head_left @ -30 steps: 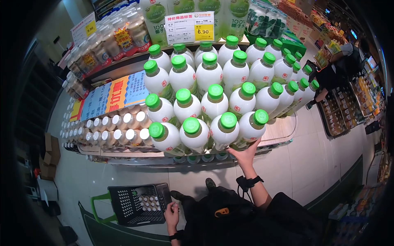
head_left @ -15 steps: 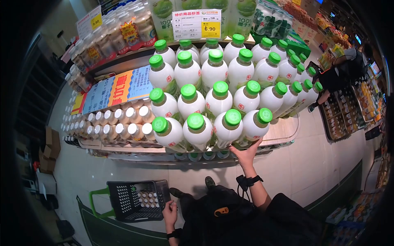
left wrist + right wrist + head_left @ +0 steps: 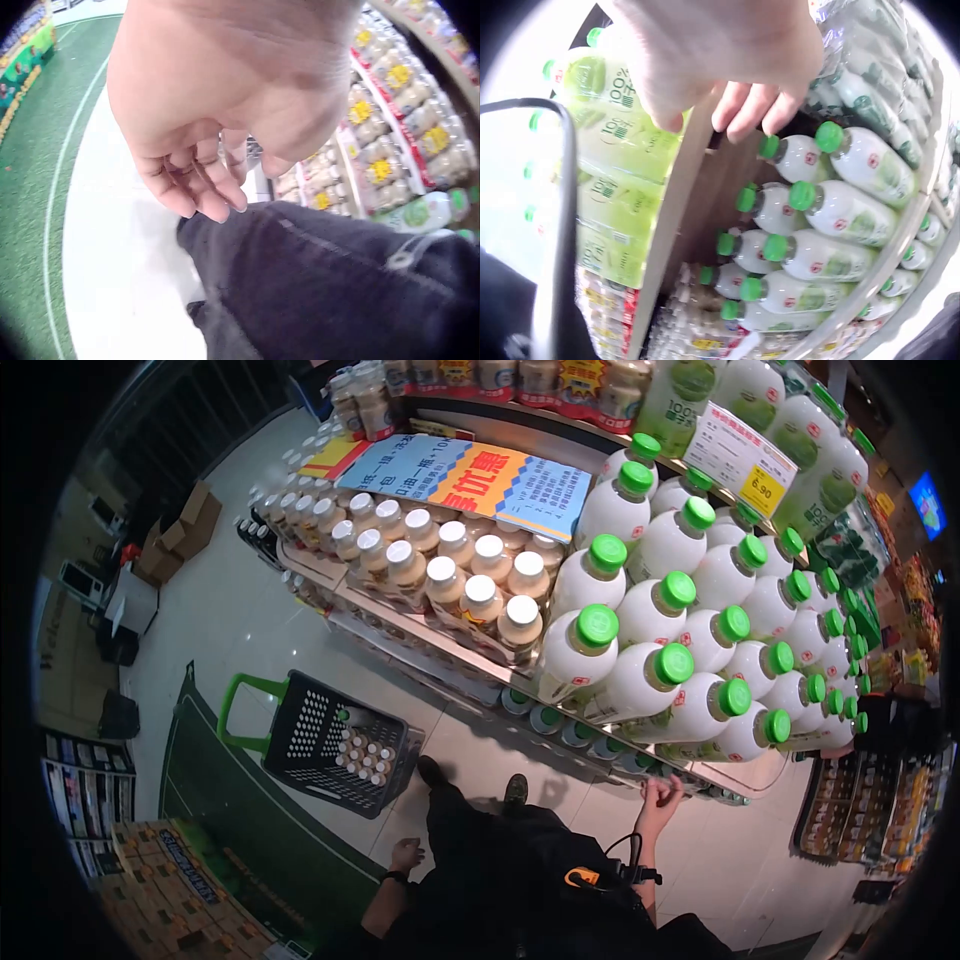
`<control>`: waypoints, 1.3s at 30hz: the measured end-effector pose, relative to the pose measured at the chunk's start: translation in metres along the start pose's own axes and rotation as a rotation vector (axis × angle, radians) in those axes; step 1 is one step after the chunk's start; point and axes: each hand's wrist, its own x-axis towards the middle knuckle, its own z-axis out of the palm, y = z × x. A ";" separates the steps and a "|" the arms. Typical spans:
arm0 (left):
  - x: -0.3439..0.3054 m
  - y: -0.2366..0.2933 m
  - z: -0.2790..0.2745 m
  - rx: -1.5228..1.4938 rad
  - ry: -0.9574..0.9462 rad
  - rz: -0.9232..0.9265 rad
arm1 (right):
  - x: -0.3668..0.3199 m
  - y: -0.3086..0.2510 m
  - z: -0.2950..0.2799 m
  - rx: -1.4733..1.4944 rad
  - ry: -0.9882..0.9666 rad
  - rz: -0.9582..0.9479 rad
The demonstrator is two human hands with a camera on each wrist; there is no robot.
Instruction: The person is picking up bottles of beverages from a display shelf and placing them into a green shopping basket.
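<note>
My right hand (image 3: 660,800) is just in front of the display's front edge, fingers loosely bent and holding nothing. Close beyond it stand rows of white coconut water bottles (image 3: 640,685) with green caps. In the right wrist view the same hand (image 3: 727,52) is near shelved green-capped bottles (image 3: 829,255), nothing in its fingers. Low beside my leg hangs my left hand (image 3: 405,855), its fingers loosely curled and bare. The left wrist view has this hand (image 3: 232,90) over dark trousers (image 3: 322,277). A black shopping basket (image 3: 300,725) on the floor is nearest to it.
White-capped bottles (image 3: 480,595) fill the display's left half, below a blue and orange promotion sign (image 3: 475,480). A price card (image 3: 740,455) stands behind the green-capped bottles. Small white-capped bottles (image 3: 365,758) lie in the basket. Cardboard boxes (image 3: 190,525) are at the far left.
The head view has swung left, so the display sits further right. My right hand has left the front bottle it was touching and dropped back. My left hand still hangs low.
</note>
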 end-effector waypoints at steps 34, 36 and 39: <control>0.556 0.218 -0.202 0.724 0.489 0.321 | -0.200 0.227 0.333 -1.110 -1.135 0.784; 0.618 0.186 -0.198 0.785 0.474 0.422 | -0.201 0.227 0.335 -0.916 -1.037 0.830; 0.646 0.183 -0.196 0.944 0.319 0.241 | -0.197 0.238 0.345 -0.876 -1.043 0.780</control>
